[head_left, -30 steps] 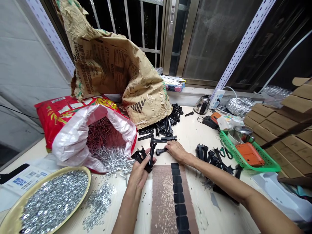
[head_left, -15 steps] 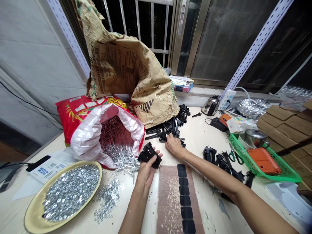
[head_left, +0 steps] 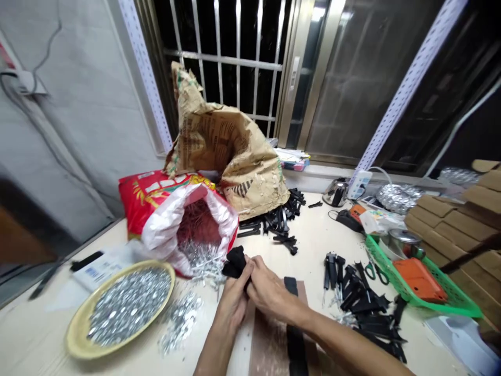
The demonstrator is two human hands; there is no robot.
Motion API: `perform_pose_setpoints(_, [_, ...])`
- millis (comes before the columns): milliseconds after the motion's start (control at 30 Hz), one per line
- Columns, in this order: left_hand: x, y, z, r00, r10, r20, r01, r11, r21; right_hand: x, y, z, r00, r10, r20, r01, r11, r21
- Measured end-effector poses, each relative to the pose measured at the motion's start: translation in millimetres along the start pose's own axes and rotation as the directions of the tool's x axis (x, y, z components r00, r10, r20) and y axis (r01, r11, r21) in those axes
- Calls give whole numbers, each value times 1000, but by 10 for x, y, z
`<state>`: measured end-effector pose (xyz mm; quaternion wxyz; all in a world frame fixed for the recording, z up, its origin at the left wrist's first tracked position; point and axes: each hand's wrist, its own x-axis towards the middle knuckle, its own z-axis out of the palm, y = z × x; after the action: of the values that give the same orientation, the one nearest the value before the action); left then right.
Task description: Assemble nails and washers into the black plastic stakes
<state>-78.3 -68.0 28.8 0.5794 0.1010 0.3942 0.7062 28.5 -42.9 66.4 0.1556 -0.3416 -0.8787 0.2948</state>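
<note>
Several black plastic parts are bunched in my left hand, its fingers closed round them. My right hand meets the left at the bunch, with its fingers closed and pressed against it; what its fingertips pinch is hidden. Below the hands lies a brown board with a column of black squarish pieces along it. A loose pile of similar black parts spills from the torn brown paper sack ahead of the hands.
A yellow dish of metal washers and a red-and-white bag spilling nails stand at left. On the right are more black parts, green-handled scissors, a green basket, a kettle and stacked cardboard boxes.
My right hand has drawn back from the black pile to meet my left hand at the bunch. The camera view has tilted up and blurred slightly.
</note>
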Motion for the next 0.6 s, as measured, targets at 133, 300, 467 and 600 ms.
perform_pose_setpoints(133, [-331,29,-262,993,42,-113,-38,999,34,-185,-120,21,962,-209,175,178,967,181])
perform_pose_setpoints(300, [-662,-18,-531,965,89,-247,-89,996,8,-465,-262,288,943,-255,212,244,967,77])
perform_pose_setpoints(467, [-702,-15,-767,926,75,-369,-79,997,6,-38,-60,231,877,-343,336,279,934,224])
perform_pose_setpoints(600, [-700,40,-813,950,215,-227,-180,970,164,493,209,217,995,-7,104,34,967,-254])
